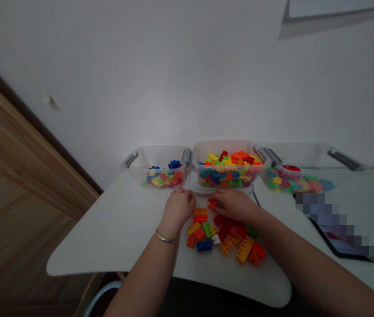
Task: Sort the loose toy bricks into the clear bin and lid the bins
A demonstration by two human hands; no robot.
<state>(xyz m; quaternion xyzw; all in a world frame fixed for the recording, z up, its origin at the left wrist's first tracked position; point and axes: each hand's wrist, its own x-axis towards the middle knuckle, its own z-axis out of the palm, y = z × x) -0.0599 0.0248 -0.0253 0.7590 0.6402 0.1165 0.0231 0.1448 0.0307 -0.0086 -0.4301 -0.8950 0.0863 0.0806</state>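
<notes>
My right hand [232,204] pinches a small orange-red building brick [212,204] just in front of the middle box. Close by on the left, my left hand [180,205] rests with its fingers curled; whatever may be in them is hidden. Between and below the hands lie loose bricks: an orange and red pair [200,215], a green brick [207,230], a blue brick [204,246], a white brick [216,239] and a long yellow-orange brick [245,250]. Red bricks [224,229] are heaped under my right wrist.
Along the wall stand a left clear box [137,154] of colourful pieces, a middle clear box [223,145] full of bricks, and a right clear box [305,149] with round pieces. A lid-like clear piece [195,187] lies before the middle box. A tablet-like device [332,246] is at right.
</notes>
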